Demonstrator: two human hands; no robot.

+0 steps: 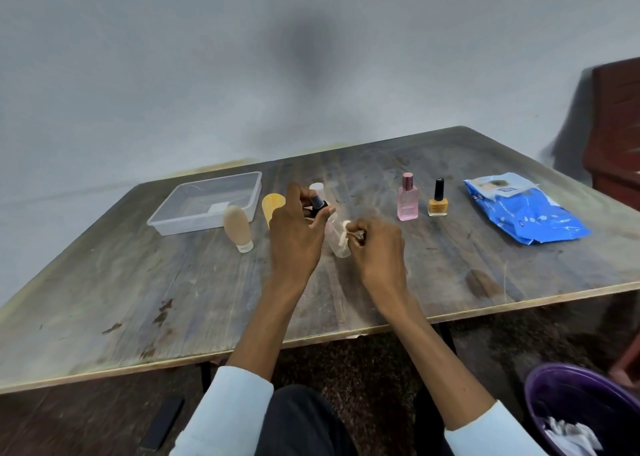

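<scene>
Worn wooden table (173, 300) below a grey wall, left hand (294, 237) at frame centre curled round a small dark-capped bottle (317, 203), right hand (377, 248) just beside it pinching a white wad (344, 230), clear bottle (338, 246) between the hands, pink bottle (407, 199) further right, clear plastic box (207, 201) at left.

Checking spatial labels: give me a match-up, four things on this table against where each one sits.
Things:
1 box
2 blue pack
3 beige tube
4 dark-capped bottle

Places:
a held in the left hand
b rightmost of the four
c standing cap down, just in front of the box
d leftmost of the four

Pairs: 1-d, 2-b, 3-c, 4-a
</scene>
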